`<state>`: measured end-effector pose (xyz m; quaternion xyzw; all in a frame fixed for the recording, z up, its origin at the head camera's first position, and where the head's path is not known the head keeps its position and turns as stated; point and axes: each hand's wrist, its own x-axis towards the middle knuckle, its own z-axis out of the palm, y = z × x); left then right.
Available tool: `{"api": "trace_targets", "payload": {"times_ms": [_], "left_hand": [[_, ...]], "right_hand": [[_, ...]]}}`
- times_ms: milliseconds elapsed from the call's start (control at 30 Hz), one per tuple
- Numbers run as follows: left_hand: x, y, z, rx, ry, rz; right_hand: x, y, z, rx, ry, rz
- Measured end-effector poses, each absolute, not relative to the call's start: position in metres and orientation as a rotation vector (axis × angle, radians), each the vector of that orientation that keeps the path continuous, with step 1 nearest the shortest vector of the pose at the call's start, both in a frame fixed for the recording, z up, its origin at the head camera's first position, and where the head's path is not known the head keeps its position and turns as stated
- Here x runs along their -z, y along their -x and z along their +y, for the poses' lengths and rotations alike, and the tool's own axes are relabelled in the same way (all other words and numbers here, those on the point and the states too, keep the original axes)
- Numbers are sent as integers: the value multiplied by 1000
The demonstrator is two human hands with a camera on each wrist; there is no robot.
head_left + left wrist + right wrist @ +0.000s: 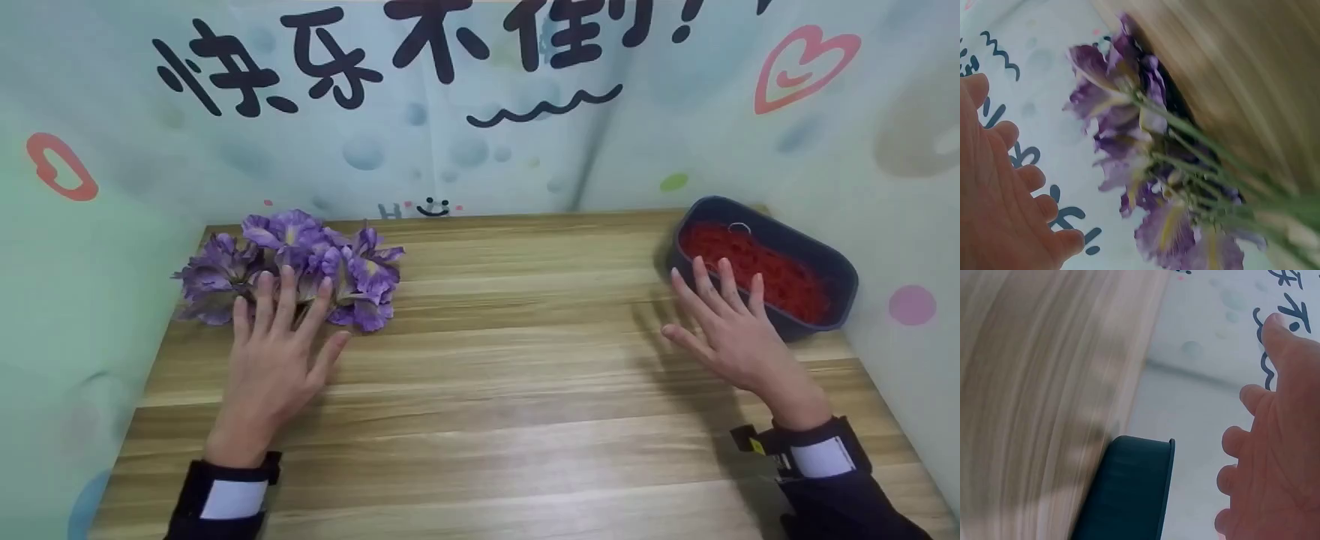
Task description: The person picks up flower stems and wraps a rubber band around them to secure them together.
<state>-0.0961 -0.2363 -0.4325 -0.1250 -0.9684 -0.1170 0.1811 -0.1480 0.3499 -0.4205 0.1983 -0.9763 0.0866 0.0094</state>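
Purple artificial irises (pixel 367 270) with yellow streaks lie in a bunch at the back left of the table. Their green stems (pixel 1202 140) show in the left wrist view but are hidden under the hand in the head view. My left hand (pixel 274 360), fingers spread and palm down, hovers over the near side of the bunch and holds nothing. At the back right stands a dark blue tub (pixel 844 281) filled with red shredded material (pixel 757 262). My right hand (pixel 739 337) is spread above the tub's near left edge, also holding nothing.
The wood-grain table (pixel 487 360) runs between the two hands. A pale printed backdrop (pixel 450 165) with black lettering rises behind it and along both sides. A thin pale ring-like loop (pixel 739 227) shows on the red filling.
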Motion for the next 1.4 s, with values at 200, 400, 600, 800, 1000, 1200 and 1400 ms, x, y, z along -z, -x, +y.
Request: {"api": "trace_targets", "payload": {"times_ms": [200,400,600,800,1000,1200,1400], "left_hand": [[421,93,-256,519,231,-2886],[412,96,-272,883,-38,-3034],[402,109,-284,973,-322,-3243],[404,124,-291,965,-446,-3401],[410,134,-289,925,-515,-3467],[414,143,-286,897,-569,-3453],[418,154,-283,845,-585,-3443]], "right_hand": [[423,149,346,-371,-676,-3036],[424,147,335,-608,-741,-3016],[425,144,319,-750,-763,-3074],[429,144,302,-807,-792,-3123],[435,143,292,-811,-824,-3153],[440,143,283,-802,-851,-3180],[445,145,271,-801,-896,-3182]]}}
